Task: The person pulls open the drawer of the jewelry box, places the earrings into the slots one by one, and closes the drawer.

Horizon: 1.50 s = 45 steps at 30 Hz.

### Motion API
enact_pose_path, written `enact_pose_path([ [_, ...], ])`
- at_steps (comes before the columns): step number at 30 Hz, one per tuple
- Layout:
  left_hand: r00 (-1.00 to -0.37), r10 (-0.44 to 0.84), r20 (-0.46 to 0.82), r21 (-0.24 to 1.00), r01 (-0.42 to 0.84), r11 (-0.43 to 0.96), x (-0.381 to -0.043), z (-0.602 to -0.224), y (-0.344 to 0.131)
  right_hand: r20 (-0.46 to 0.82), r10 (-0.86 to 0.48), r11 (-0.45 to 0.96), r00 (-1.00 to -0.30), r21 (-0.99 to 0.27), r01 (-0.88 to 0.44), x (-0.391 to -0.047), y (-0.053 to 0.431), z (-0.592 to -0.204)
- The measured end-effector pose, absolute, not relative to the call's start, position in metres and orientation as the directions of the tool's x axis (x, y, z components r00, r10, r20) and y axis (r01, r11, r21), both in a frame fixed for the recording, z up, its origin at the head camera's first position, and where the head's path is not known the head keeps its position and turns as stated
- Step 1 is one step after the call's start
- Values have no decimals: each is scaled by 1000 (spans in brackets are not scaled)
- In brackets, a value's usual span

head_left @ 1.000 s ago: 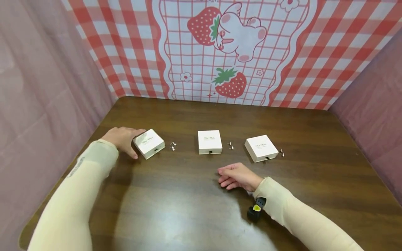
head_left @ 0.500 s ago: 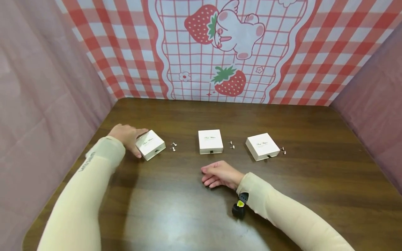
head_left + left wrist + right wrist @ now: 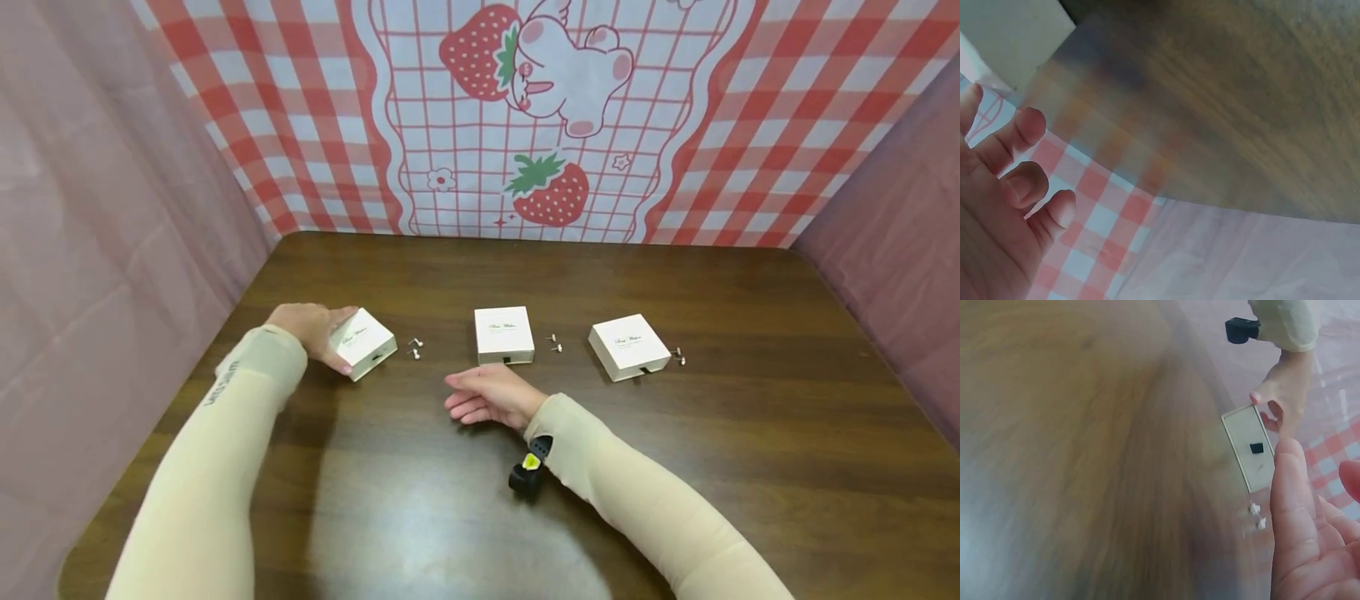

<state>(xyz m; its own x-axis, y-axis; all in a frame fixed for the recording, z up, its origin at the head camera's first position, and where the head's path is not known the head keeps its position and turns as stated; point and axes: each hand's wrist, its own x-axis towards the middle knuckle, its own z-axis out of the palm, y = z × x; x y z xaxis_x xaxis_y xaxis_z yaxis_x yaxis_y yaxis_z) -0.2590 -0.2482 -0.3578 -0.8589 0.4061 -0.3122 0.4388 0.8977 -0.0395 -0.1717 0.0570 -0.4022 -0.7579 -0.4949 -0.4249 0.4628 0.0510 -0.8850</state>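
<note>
The left hand (image 3: 307, 331) pinches the left box (image 3: 366, 338) between thumb and fingers at the bench's (image 3: 787, 433) ten o'clock; a careless rightward slide could scatter the studs (image 3: 417, 354) at the box's three o'clock. The right hand (image 3: 491, 396), at its four o'clock, holds nothing, fingers loosely extended.

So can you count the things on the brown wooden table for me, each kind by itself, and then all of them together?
Flat square white boxes with dark lettering: 3
Tiny white studs with thin stems: 6
Total: 9
</note>
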Motion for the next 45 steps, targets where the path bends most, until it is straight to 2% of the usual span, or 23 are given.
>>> enact_pose_path([
  [13,-882,381,-277,-28,404,914,-255,-370,-252,-425,-510,-13,-748,-865,501,-184,17,-404],
  [21,-900,305,-312,-59,339,939,-251,-362,-251,-449,-467,-104,-762,-828,551,-194,1,-405],
  [30,-893,233,-385,-56,274,960,-249,-365,-252,-496,-430,-116,-754,-798,591,-204,-16,-411],
  [34,-895,232,-382,-34,265,964,-248,-366,-252,-506,-375,-142,-776,-796,588,-207,-26,-414],
  [39,-886,250,-390,1,271,963,-251,-362,-251,-503,-238,-240,-831,-798,552,-207,-41,-416],
  [45,-876,235,-421,-1,260,966,-251,-362,-250,-527,-193,-240,-828,-793,561,-206,-55,-417],
])
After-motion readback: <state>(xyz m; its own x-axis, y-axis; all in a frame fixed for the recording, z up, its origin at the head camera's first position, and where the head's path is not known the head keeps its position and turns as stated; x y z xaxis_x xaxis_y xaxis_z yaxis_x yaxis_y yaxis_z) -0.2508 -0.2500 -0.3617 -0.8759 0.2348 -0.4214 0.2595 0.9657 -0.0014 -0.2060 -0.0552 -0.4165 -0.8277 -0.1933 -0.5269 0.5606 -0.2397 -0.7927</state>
